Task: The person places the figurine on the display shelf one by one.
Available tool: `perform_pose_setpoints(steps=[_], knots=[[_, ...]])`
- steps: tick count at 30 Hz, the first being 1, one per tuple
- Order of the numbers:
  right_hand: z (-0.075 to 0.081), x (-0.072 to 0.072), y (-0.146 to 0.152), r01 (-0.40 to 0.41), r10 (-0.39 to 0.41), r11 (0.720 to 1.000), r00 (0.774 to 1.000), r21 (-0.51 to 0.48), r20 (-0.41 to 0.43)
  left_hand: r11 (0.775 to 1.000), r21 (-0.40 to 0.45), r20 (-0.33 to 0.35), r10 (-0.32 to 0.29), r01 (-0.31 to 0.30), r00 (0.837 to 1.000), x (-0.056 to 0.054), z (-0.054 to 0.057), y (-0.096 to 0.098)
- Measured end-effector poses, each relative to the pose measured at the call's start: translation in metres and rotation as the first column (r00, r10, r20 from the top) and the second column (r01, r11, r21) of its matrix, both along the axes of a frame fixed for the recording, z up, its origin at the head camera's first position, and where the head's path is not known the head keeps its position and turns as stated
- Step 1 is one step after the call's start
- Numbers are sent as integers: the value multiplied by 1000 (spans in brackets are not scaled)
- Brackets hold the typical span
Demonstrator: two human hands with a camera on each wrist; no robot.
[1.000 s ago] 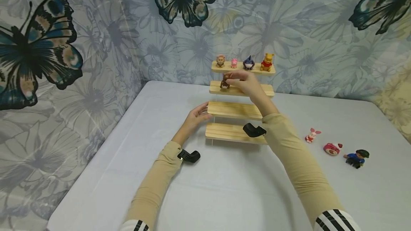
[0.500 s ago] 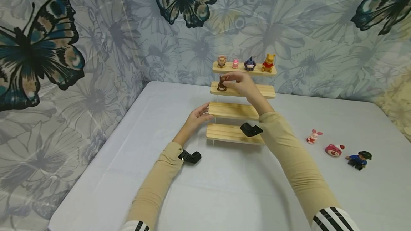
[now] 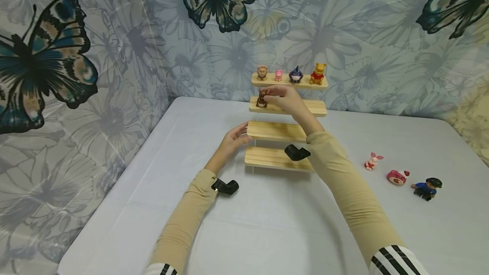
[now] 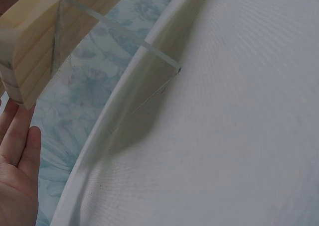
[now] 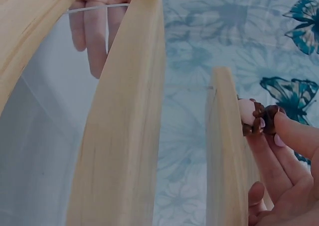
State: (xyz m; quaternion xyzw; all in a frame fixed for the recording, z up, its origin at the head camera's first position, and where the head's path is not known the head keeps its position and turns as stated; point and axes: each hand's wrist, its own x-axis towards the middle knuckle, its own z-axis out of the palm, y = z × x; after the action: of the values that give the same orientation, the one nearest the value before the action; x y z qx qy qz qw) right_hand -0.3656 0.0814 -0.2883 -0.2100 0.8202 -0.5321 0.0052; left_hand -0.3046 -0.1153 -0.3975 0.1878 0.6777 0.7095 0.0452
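Note:
In the head view a tiered wooden display shelf (image 3: 278, 130) stands on the table. My right hand (image 3: 284, 98) pinches a small brown toy figurine (image 3: 261, 101) at the left end of the second tier from the top. In the right wrist view the figurine (image 5: 251, 117) shows a pale belly and sits right at the board, its upper part between thumb and fingers. My left hand (image 3: 232, 140) rests against the left end of the third tier. Its straight fingers (image 4: 17, 136) touch the board's corner (image 4: 17, 81) in the left wrist view.
On the top tier stand a Winnie the Pooh figurine (image 3: 318, 74), a blue donkey figurine (image 3: 296, 74), a pink one (image 3: 278, 75) and a tan one (image 3: 262, 72). At right lie a piglet (image 3: 372, 161), a pink-red bear head (image 3: 397, 177) and a capped toy man (image 3: 427, 188).
My right hand has moved slightly left along the second tier with the brown figurine, which now stands more upright near the board's left end. The left hand stays put.

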Motion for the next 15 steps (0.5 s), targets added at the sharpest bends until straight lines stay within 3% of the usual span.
perform_pose_setpoints(steps=[9,15], knots=[[2,2,2,9,-9,1000,1000,-2,21,1000,8,-11,-11,11,1000,-2,-1,1],[3,7,7,35,-36,999,996,12,80,1000,-5,2,4,-4,1000,0,0,-1]])
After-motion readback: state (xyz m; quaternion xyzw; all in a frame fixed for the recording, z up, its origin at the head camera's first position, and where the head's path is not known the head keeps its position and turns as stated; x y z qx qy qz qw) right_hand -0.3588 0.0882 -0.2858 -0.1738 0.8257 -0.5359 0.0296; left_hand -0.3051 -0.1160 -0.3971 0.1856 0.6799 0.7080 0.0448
